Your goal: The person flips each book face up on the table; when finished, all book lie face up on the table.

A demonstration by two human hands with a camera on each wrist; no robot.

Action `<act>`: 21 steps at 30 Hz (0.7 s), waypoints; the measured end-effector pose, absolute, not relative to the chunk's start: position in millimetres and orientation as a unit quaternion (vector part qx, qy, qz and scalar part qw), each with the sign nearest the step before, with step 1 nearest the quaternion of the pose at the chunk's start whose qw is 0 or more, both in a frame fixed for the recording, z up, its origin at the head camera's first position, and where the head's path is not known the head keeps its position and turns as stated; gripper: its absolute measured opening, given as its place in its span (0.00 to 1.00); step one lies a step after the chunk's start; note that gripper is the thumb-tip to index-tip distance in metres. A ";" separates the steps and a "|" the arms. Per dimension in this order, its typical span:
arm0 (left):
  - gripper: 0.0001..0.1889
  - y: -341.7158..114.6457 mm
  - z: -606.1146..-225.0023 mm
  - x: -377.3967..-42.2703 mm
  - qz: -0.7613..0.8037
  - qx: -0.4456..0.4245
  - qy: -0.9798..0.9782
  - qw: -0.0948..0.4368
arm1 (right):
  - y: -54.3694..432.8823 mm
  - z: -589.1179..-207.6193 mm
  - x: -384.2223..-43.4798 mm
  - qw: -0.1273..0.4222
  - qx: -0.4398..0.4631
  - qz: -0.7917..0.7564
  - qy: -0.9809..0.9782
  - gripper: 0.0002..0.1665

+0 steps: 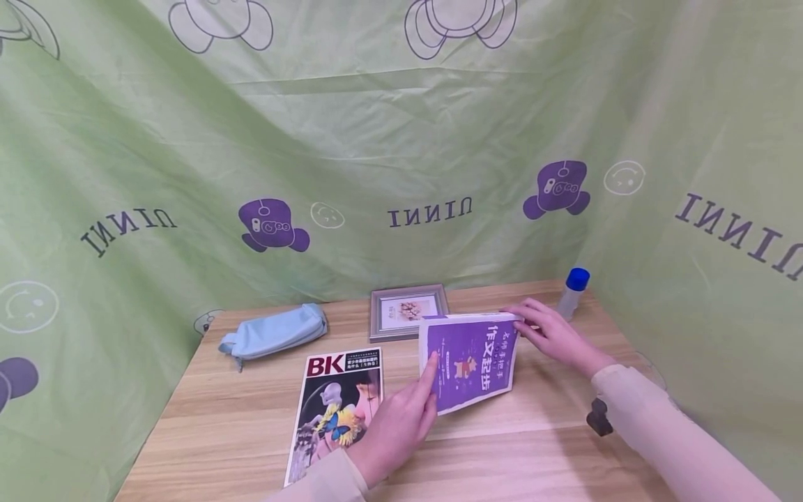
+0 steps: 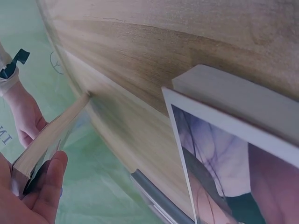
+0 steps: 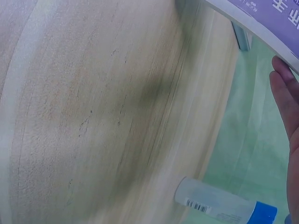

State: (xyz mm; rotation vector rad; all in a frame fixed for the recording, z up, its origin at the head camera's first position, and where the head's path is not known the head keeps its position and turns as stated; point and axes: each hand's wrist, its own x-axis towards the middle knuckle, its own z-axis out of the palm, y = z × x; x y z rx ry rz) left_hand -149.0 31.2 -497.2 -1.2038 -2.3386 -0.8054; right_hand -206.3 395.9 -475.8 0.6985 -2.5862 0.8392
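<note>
A thick purple book (image 1: 472, 359) with Chinese lettering and a small bear drawing stands tilted over the table between both hands. Its left edge is gripped by my left hand (image 1: 401, 425), one finger across the cover. My right hand (image 1: 552, 335) pinches the upper right corner. The left wrist view shows the book's page edges (image 2: 53, 133) with the left fingers (image 2: 52, 184) wrapped around one end. Seen from the right wrist, the right fingers (image 3: 282, 88) lie along the book's edge. A BK magazine (image 1: 341, 411) lies just left of the book, partly covered by the left hand.
A light blue pencil case (image 1: 276, 333) lies at the back left of the wooden table (image 1: 219, 418). Behind the book is a grey picture frame (image 1: 376, 314), partly hidden. A clear bottle with a blue cap (image 1: 571, 296) stands at the back right, near the green curtain (image 1: 351, 139).
</note>
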 end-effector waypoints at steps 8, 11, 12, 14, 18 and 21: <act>0.42 32.0 -500.3 -147.2 -0.292 -0.427 -0.833 0.196 | 394.9 -477.8 -207.4 0.165 0.239 0.308 -0.906 0.23; 0.42 32.6 -501.8 -146.3 -0.294 -0.422 -0.836 0.192 | 394.2 -478.5 -208.4 0.163 0.238 0.320 -0.903 0.22; 0.42 32.8 -502.3 -145.8 -0.296 -0.419 -0.837 0.189 | 393.9 -478.7 -208.7 0.161 0.238 0.326 -0.901 0.22; 0.42 33.2 -503.6 -145.1 -0.295 -0.413 -0.842 0.183 | 393.1 -478.6 -209.4 0.159 0.236 0.336 -0.898 0.21; 0.41 33.9 -505.4 -143.7 -0.288 -0.401 -0.852 0.173 | 392.1 -479.2 -210.9 0.160 0.231 0.343 -0.896 0.17; 0.40 34.2 -506.0 -142.6 -0.290 -0.392 -0.859 0.155 | 391.9 -479.9 -211.9 0.165 0.229 0.341 -0.897 0.15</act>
